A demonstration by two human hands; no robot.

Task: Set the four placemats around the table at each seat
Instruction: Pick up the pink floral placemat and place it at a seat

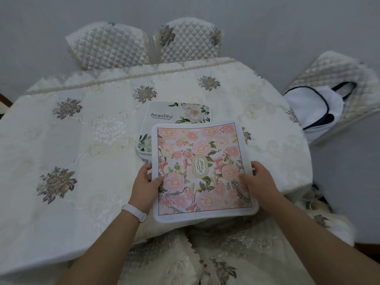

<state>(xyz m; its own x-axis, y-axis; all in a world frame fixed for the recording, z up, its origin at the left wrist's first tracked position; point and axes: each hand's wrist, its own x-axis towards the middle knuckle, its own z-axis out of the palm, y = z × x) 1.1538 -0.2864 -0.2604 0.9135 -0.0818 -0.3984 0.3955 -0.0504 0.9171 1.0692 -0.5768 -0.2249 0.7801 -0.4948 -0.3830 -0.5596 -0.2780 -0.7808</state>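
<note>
Pink flowered placemat [202, 169] lies at the near edge of the desk [287, 161], overlapping a white placemat [164, 118]; the left hand [147, 182] and right hand [259, 179] each pinch a side. Pulled carelessly, it could drag the white one or rumple the tablecloth [61, 182].

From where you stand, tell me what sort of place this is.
Most likely a home dining room. A table draped in embroidered floral cloth has quilted-cover chairs pushed in at its far side. The left hand and right hand hold a pink placemat in front of a stack of others.
</note>
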